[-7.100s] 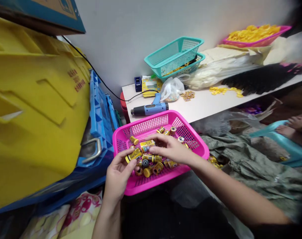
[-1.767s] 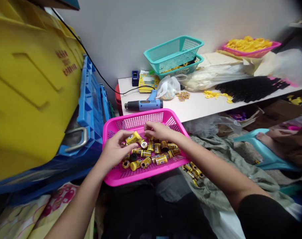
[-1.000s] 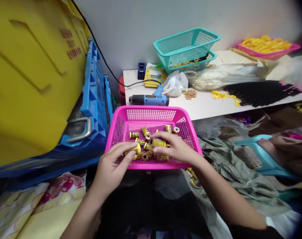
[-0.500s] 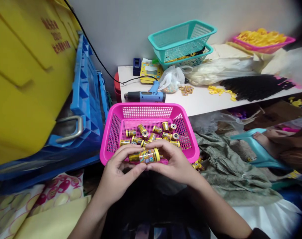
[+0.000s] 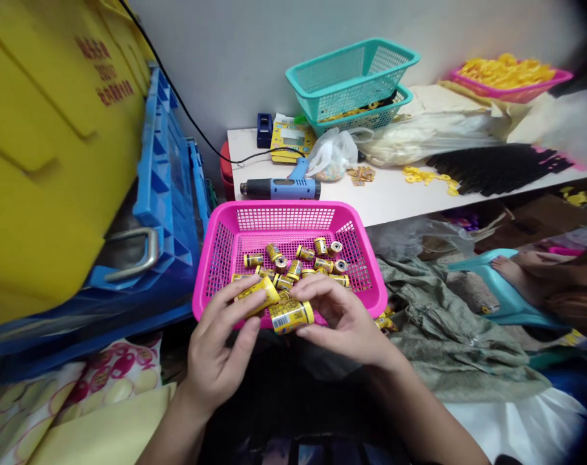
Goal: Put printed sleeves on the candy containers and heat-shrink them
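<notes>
Your right hand [image 5: 355, 328] pinches barcoded tube [image 5: 290, 316]; left hand [image 5: 216, 354] holds 10 o'clock tube [image 5: 265, 292]; likely light, stiff; hold mid-barrel.

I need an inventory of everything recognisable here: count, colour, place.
table: 1, white, ahead
front basket: 1, pink, foreground
held cylinders: 2, yellow, foreground
loose cylinders: many, yellow, in front basket
mesh baskets: 2, teal, stacked on table
heat gun: 1, blue/black, on table
bag: 1, white, beside heat gun
rings: several, yellow, on table
far basket: 1, pink, far right
black strips: uncounted, black, on table
crates: uncounted, blue, left
panel: 1, yellow, left
stool: 1, teal, right
sacking: uncounted, grey-green, right
left hand: 1, bare, holding left cylinder
right hand: 1, bare, holding right cylinder
</notes>
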{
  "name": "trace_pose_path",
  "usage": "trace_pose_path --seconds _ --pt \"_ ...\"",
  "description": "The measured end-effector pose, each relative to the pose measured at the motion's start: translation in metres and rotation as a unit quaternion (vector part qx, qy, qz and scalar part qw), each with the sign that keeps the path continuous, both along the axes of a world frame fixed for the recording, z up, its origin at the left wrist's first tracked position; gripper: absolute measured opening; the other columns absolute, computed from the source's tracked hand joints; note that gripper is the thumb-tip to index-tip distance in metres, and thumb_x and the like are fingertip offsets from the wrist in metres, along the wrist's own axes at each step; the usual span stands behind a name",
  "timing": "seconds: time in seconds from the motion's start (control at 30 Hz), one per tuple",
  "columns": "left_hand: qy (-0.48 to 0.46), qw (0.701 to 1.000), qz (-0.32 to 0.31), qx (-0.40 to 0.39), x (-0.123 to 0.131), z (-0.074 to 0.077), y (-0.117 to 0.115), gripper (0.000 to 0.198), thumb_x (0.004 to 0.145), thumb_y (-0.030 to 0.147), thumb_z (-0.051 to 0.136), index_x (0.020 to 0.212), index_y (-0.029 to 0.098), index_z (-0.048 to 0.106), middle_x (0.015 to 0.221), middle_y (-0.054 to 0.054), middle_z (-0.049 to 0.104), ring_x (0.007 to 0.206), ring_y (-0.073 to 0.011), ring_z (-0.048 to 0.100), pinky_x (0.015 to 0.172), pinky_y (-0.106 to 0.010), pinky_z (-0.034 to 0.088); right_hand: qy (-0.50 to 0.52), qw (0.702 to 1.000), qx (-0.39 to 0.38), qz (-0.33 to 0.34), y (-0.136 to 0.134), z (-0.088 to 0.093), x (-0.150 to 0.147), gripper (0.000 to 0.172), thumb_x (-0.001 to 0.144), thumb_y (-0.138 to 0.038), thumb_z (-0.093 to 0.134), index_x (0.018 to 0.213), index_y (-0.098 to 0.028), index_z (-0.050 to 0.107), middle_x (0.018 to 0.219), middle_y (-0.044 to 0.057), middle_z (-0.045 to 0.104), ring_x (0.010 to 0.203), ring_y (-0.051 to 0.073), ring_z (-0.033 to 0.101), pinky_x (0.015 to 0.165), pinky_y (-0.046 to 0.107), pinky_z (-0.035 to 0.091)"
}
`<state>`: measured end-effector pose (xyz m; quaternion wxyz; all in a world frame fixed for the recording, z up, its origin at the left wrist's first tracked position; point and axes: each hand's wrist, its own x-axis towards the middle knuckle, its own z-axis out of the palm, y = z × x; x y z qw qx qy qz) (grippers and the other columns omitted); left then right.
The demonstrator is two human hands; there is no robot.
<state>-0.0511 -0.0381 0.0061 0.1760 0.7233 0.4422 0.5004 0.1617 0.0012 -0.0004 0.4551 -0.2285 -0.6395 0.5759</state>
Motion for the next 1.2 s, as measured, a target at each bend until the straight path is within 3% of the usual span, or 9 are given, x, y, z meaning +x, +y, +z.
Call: trace_pose_path --seconds 0.13,0.23,0.57,0.7,0.83,0.93,1.03,1.13,1.2 --pt "-0.152 0.986 0.012 -0.066 0.008 -0.005 -0.004 0.063 0.087 0.002 0.062 0.14 0.033 0.048 0.132 -0.001 0.065 0.121 -0.0145 0.063 0.094 -0.022 0.056 -0.011 1.0 0.016 -0.011 -0.003 -0.003 0.0 0.042 0.082 -0.009 0.071 0.115 -0.033 0.06 0.118 0.002 0.06 0.118 0.014 0.056 0.104 0.032 0.047" --pt "-0.182 0.98 0.011 -0.074 0.012 -0.004 -0.006 0.065 0.085 0.0 0.064 0.139 0.034 0.049 0.129 0.0 0.067 0.119 -0.0147 0.064 0.093 -0.022 0.057 -0.028 0.999 0.021 -0.009 -0.004 -0.005 0.0 0.04 0.083 -0.01 0.07 0.115 -0.031 0.059 0.121 0.003 0.061 0.119 0.016 0.057 0.103 0.035 0.049" --pt "-0.043 0.998 0.024 -0.041 0.005 -0.006 -0.002 0.049 0.082 0.005 0.069 0.125 0.029 0.064 0.127 -0.004 0.068 0.115 -0.0207 0.065 0.098 -0.036 0.057 -0.101 0.989 0.096 -0.058 -0.007 0.006 0.013 0.039 0.082 -0.017 0.071 0.118 -0.03 0.061 0.112 0.005 0.063 0.108 0.019 0.06 0.095 0.038 0.052" --pt "-0.107 0.993 -0.021 -0.041 0.014 -0.001 -0.003 0.045 0.078 0.0 0.071 0.113 0.029 0.068 0.125 -0.001 0.068 0.113 -0.0184 0.066 0.095 -0.034 0.058 -0.047 0.966 0.084 -0.242 -0.018 0.014 0.07 0.032 0.078 -0.015 0.074 0.103 -0.03 0.06 0.104 0.003 0.066 0.097 0.019 0.066 0.08 0.034 0.058" --pt "-0.124 0.977 -0.166 -0.051 0.064 0.001 0.002 0.031 0.083 0.009 0.071 0.108 0.025 0.065 0.123 -0.004 0.068 0.11 -0.0168 0.067 0.093 -0.029 0.057 -0.102 0.88 0.04 -0.461 -0.036 -0.002 0.148 0.028 0.077 -0.028 0.076 0.096 -0.026 0.056 0.099 0.004 0.067 0.091 0.023 0.069 0.071 0.036 0.059" --pt "-0.002 0.95 -0.297 -0.095 0.128 -0.021 0.004 0.026 0.092 0.02 0.06 0.117 0.021 0.064 0.13 -0.011 0.065 0.121 -0.0219 0.062 0.103 -0.036 0.052 -0.33 0.83 -0.074 -0.444 -0.046 -0.038 0.193 0.029 0.076 -0.037 0.073 0.097 -0.024 0.058 0.093 0.007 0.071 0.085 0.025 0.07 0.076 0.042 0.058" --pt "0.273 0.878 -0.327 -0.218 0.179 -0.065 0.001 0.053 0.087 0.019 0.064 0.139 0.017 0.05 0.15 -0.023 0.044 0.128 -0.0343 0.056 0.101 -0.049 0.052 -0.515 0.744 -0.152 -0.398 -0.049 -0.072 0.219 0.028 0.071 -0.035 0.072 0.094 -0.019 0.065 0.098 0.014 0.074 0.095 0.032 0.07 0.09 0.052 0.053" --pt "0.32 0.842 -0.372 -0.222 0.19 -0.099 -0.006 0.031 0.084 0.016 0.066 0.114 0.016 0.068 0.125 -0.018 0.067 0.121 -0.0335 0.062 0.112 -0.054 0.038 -0.536 0.72 -0.156 -0.412 -0.05 -0.085 0.229 0.028 0.078 -0.036 0.062 0.096 -0.016 0.069 0.104 0.018 0.074 0.099 0.033 0.069 0.093 0.053 0.051" --pt "0.313 0.835 -0.399 -0.214 0.178 -0.103 -0.01 0.023 0.085 0.021 0.065 0.108 0.02 0.071 0.118 -0.013 0.072 0.122 -0.0303 0.061 0.116 -0.051 0.034 -0.535 0.72 -0.148 -0.416 -0.048 -0.081 0.232 0.033 0.081 -0.038 0.057 0.102 -0.016 0.07 0.106 0.016 0.074 0.1 0.031 0.069 0.092 0.05 0.052"
